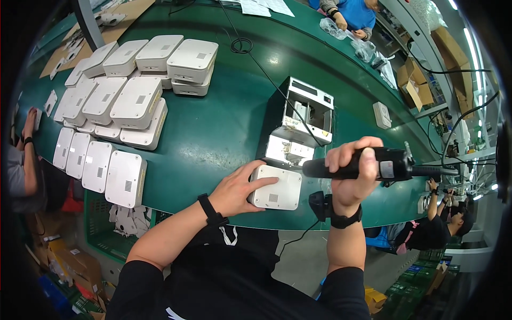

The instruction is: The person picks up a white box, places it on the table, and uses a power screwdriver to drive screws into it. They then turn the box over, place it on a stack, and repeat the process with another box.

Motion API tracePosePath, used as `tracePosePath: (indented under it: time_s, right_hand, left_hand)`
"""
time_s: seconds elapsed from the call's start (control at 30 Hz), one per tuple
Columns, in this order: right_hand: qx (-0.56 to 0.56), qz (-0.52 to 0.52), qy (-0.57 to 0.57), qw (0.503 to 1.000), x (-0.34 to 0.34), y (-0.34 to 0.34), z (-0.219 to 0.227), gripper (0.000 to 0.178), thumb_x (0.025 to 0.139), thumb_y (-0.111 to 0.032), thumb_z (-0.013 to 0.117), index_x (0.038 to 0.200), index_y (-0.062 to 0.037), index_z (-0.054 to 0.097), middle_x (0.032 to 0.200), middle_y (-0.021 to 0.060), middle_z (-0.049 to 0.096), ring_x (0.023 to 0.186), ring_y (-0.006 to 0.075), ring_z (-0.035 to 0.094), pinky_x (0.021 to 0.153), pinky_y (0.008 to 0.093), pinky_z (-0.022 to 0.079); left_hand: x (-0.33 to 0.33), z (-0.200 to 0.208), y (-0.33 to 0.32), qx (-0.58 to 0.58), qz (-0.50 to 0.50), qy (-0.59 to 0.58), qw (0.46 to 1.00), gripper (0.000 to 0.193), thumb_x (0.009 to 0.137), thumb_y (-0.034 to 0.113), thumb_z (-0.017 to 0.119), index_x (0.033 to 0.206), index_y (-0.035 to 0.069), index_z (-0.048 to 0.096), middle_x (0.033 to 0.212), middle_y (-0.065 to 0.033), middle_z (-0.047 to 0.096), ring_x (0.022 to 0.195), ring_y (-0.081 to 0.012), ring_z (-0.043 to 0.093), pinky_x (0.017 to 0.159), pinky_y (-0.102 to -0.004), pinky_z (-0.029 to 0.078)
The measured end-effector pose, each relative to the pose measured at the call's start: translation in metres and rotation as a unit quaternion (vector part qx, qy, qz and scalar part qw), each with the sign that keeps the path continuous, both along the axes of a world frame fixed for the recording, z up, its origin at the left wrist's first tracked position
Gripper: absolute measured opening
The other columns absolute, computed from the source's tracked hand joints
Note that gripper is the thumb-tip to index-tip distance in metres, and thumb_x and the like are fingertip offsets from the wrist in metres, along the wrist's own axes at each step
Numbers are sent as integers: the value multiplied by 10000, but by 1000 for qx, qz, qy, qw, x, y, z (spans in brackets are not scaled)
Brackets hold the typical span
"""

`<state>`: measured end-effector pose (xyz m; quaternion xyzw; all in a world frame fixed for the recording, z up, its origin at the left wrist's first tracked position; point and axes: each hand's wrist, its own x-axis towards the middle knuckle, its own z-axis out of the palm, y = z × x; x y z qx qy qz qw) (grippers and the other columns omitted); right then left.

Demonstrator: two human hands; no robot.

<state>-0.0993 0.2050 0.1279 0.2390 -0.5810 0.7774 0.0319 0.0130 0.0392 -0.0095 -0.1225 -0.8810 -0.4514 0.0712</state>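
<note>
My left hand [234, 188] grips a small white plastic box [285, 188] with rounded corners. It lies on the green table near the front edge, its vented, screw-holed side up. The thumb and fingers press on its left side and top. Above the table to the right, my right hand [356, 169] is wrapped round a black corded electric screwdriver [396, 161]. The driver is held nearly level in this view, its front end by the box's upper right corner. Its bit cannot be made out. Just beyond the box stands a black screw feeder [271, 120] with an open top.
Similar white boxes [136, 104] are stacked at the left, with a row [125, 178] along the front edge. Another white box [382, 115] lies to the right. A black cable [266, 74] hangs across the feeder. Co-workers sit at left, far side and right. A green crate [98, 229] stands below the table.
</note>
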Motion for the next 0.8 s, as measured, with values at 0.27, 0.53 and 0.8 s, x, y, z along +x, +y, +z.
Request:
tracePosePath:
  time_s: [0.27, 0.53, 0.8]
  right_hand:
    - [39, -4, 2, 999, -23, -10, -1, 184, 936, -239, 467, 967, -57, 474, 634, 73, 477, 481, 174, 453, 513, 353, 431]
    - [-23, 68, -20, 997, 6, -19, 1, 198, 926, -241, 468, 990, -54, 448, 646, 77, 483, 481, 170, 447, 509, 352, 433]
    - [20, 96, -12, 995, 11, -33, -16, 212, 910, -240, 494, 993, -55, 431, 648, 86, 488, 487, 170, 454, 515, 359, 437]
  left_hand:
    - [-7, 0, 10, 2, -2, 6, 1000, 745, 632, 247, 847, 1316, 274, 553, 1388, -116, 397, 1251, -336, 475, 985, -425, 471]
    - [-9, 1, 8, 0, 5, 2, 1000, 726, 631, 259, 849, 1301, 266, 566, 1388, -114, 402, 1254, -327, 481, 983, -423, 476]
    - [-9, -2, 9, 8, 7, 37, 999, 736, 590, 214, 864, 1269, 251, 583, 1374, -116, 406, 1233, -316, 488, 982, -407, 475]
